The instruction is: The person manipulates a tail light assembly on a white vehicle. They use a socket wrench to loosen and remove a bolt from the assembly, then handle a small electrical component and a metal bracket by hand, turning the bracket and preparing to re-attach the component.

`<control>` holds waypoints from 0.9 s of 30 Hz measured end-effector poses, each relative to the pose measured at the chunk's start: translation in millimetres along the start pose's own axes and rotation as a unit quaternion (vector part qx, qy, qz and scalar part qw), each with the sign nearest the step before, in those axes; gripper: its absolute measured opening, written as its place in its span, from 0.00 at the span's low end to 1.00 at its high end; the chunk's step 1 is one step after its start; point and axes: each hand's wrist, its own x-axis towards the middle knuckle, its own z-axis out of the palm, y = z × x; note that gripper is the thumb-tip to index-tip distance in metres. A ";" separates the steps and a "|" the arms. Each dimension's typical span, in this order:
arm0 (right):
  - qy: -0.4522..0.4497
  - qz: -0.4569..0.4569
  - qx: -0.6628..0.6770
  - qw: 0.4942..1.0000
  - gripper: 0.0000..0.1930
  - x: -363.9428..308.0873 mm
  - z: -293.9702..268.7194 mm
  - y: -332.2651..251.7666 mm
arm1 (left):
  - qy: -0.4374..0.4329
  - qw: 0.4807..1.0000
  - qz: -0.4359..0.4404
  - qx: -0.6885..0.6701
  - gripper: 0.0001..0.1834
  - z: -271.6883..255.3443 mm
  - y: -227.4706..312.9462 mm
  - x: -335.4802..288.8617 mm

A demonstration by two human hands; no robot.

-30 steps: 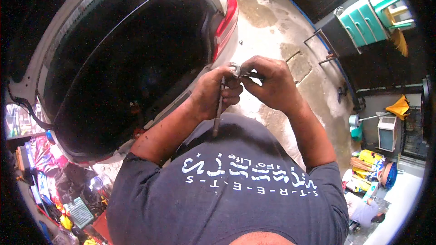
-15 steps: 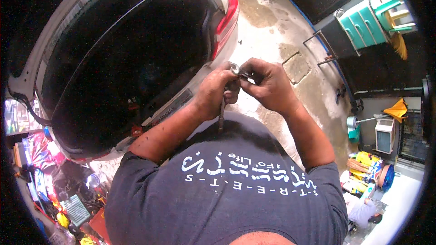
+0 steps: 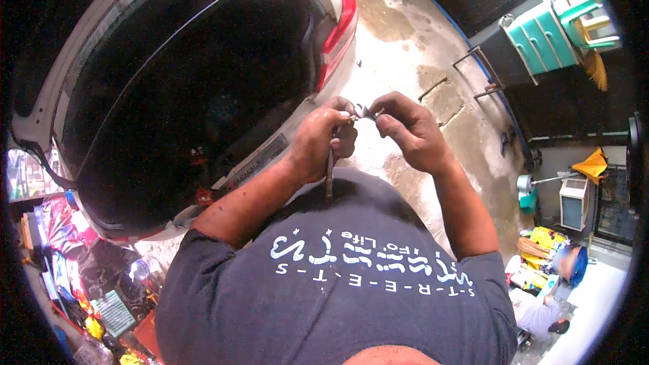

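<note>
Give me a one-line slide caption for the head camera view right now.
Beside a car, the left hand holds a slim rod while the right hand pinches a small dark piece.

Pale concrete floor (image 3: 385, 155) runs from near to far, stained with a brownish damp patch (image 3: 389, 23) and marked by a squarish outlined slab (image 3: 443, 103). On the far right, dark wall panels (image 3: 473, 0) stand above a blue strip (image 3: 441, 12). A green drawer unit (image 3: 543, 44) sits on the right, just beside stacked green-and-cream stools (image 3: 587, 23); nearer is a white boxy cabinet (image 3: 574, 203) by a dark grille (image 3: 612, 196). Colourful clutter (image 3: 71, 257) crowds the near left. Strong light bleaches the floor's middle.
</note>
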 end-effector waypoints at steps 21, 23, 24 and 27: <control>-0.106 -0.191 -0.263 0.940 0.10 33.9 -32.7 -24.4 | -0.118 0.991 0.002 -0.064 0.09 -7.0 -5.8 16.9; -0.097 -0.157 -0.242 0.953 0.12 30.3 -28.9 -11.4 | -0.071 0.996 0.031 -0.033 0.08 -2.8 -11.2 13.5; -0.092 -0.095 -0.205 0.970 0.13 29.1 -27.1 -6.8 | -0.070 0.996 0.032 -0.033 0.08 -0.1 -12.6 12.7; -0.051 -0.039 -0.080 0.995 0.15 23.4 -14.3 66.0 | 0.023 0.997 0.056 0.039 0.09 9.2 -11.9 21.9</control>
